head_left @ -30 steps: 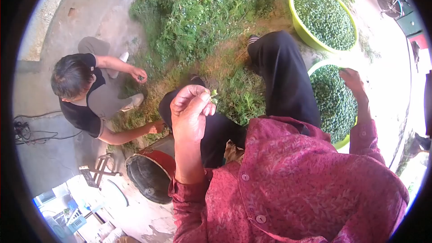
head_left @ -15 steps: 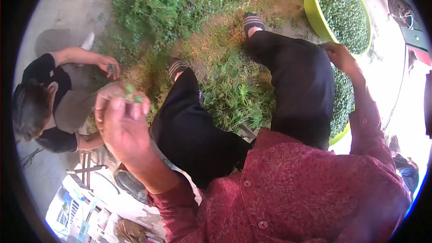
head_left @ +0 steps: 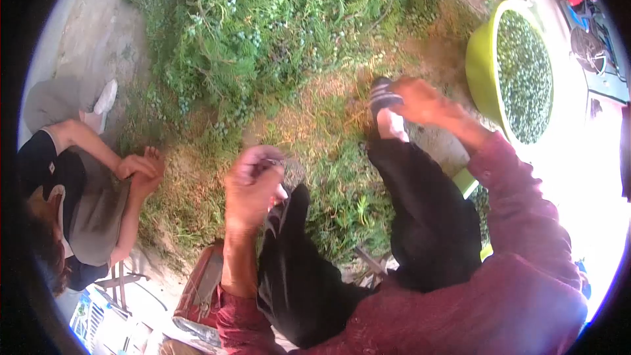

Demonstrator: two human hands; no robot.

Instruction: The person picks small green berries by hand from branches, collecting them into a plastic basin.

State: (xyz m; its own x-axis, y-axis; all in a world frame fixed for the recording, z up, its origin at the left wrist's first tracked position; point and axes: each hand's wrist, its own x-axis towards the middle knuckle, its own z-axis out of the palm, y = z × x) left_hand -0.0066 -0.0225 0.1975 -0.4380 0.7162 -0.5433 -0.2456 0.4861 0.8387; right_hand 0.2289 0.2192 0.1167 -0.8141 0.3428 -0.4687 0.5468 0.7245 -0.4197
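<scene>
My left hand point(head_left: 253, 187) is raised above my left knee, its fingers curled inward. Whatever lies in its fingers, if anything, I cannot make out. My right hand point(head_left: 420, 100) stretches forward over my right slipper point(head_left: 382, 94), its fingers smeared by motion. Ahead of both hands lies a large heap of green conifer branches point(head_left: 263, 46) dotted with pale blue-green berries. Loose sprigs point(head_left: 345, 213) cover the ground between my legs. To the right of my right hand, a yellow-green tub point(head_left: 483, 69) holds many small greenish berries point(head_left: 524, 75).
At the left sits another person point(head_left: 98, 204), hands point(head_left: 141, 169) close together beside the heap. A red box-like object point(head_left: 200, 286) stands behind my left arm. A second green container point(head_left: 465, 183) shows partly beside my right leg. Several items, including a wheel point(head_left: 587, 51), are at the far right.
My right hand has moved forward from beside my right knee. My left hand has lowered and shifted right; the green sprig it held no longer shows. The other person's hands have come together.
</scene>
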